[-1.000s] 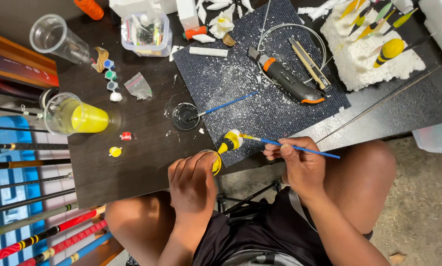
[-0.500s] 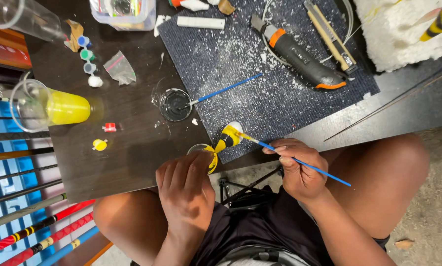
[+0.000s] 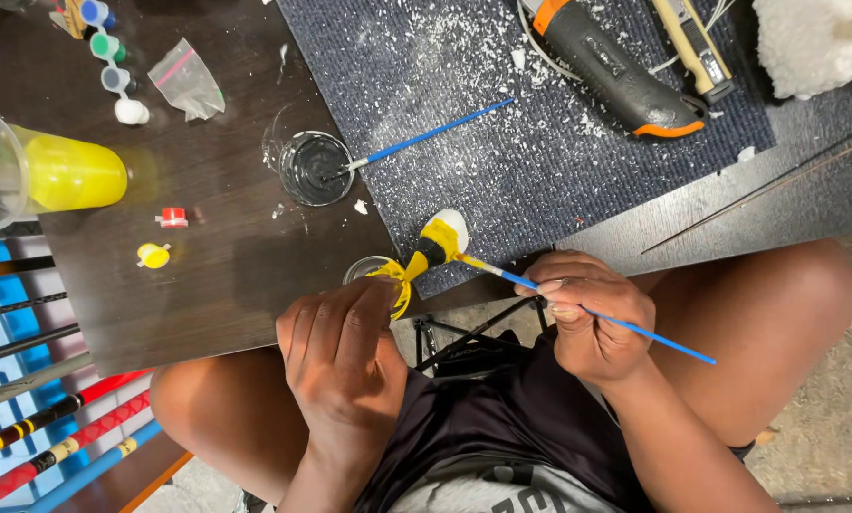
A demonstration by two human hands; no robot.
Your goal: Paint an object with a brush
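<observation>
The right hand pinches a thin blue paintbrush, its tip at a small yellow, black and white float (teardrop-shaped, glossy) at the edge of the dark wooden table. The left hand curls around a small clear paint pot, beside the ribbed navy mat flecked with white crumbs.

Matt dark wood table, rough woven mat.

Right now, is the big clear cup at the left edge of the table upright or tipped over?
Tipped over. The clear cup lies on its side on the dark table, its open rim toward the left edge, with something yellow inside it.
</observation>
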